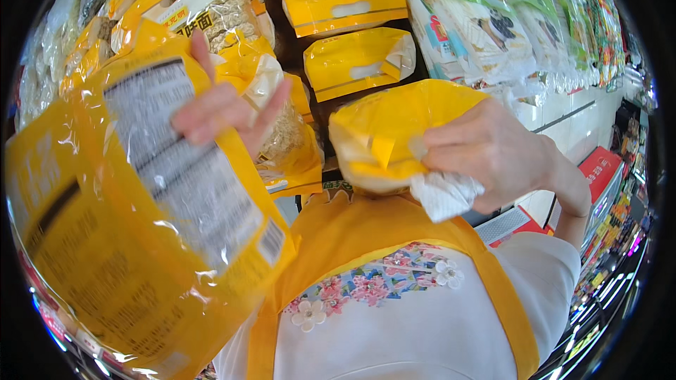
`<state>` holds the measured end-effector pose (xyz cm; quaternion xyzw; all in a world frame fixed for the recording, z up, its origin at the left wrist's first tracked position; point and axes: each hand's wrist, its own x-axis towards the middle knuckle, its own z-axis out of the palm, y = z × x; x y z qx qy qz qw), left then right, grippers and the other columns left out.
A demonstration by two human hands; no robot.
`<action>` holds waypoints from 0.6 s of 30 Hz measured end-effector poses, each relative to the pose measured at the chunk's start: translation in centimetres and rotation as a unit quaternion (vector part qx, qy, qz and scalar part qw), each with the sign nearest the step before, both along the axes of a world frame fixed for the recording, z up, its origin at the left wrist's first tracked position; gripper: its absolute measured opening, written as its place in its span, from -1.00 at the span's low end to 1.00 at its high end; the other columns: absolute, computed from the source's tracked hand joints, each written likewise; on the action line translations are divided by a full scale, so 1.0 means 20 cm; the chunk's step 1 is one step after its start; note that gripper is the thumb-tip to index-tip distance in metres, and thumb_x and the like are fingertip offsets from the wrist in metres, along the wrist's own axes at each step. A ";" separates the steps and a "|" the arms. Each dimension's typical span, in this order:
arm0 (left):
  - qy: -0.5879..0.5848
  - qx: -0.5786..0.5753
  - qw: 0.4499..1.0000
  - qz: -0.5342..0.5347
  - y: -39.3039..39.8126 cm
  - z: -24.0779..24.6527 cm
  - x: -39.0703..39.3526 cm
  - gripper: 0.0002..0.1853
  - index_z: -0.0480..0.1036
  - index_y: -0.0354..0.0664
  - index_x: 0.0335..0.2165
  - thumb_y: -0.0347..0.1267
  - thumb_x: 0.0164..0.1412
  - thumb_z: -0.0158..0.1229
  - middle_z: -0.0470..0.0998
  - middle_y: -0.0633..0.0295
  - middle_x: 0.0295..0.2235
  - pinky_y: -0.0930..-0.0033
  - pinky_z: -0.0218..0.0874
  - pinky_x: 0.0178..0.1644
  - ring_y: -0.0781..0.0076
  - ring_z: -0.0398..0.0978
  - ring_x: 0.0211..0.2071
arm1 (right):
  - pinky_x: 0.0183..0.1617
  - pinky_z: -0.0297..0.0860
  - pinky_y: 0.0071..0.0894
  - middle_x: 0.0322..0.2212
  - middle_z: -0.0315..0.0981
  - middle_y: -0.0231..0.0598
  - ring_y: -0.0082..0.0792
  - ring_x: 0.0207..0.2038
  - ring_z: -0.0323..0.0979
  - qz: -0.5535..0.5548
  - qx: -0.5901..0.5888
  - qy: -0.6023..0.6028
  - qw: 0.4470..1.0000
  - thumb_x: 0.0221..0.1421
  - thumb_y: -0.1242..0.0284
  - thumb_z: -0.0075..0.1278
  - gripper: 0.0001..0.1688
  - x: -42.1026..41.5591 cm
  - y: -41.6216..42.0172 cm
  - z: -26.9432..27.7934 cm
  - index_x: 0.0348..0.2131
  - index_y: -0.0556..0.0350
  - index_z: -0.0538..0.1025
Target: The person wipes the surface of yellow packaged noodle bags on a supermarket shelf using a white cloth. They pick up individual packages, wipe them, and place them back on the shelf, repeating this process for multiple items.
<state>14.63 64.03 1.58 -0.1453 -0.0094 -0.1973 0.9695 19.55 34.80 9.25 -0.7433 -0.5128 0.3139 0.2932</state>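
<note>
My left hand, blurred, grips the edge of a large yellow plastic noodle package held up close on the left. Its printed back, with a white text panel and a barcode, faces me. My right hand is closed around a crumpled white cloth. That hand presses at the side of another yellow package, which stands at the front of the display before my apron. Behind my left hand, a noodle package with a see-through window shows dried noodles.
More yellow packages with handle cutouts stand in a row ahead. Green and white noodle bags lie at the right. At far left are clear plastic bags. A red display stand rises beyond my right arm, over a tiled floor.
</note>
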 end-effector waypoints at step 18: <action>-0.046 -0.115 0.964 -0.237 -0.35 -0.10 -0.14 -0.50 0.07 0.04 0.15 -0.20 0.25 -0.17 0.43 0.42 -0.59 0.04 -0.81 0.29 0.53 0.44 -0.51 | -0.45 0.33 -0.46 -0.46 0.50 -0.28 -0.45 -0.46 0.48 0.019 -0.178 0.385 0.906 -0.11 0.34 0.11 -0.71 0.20 -0.03 -0.09 -0.40 0.19 0.50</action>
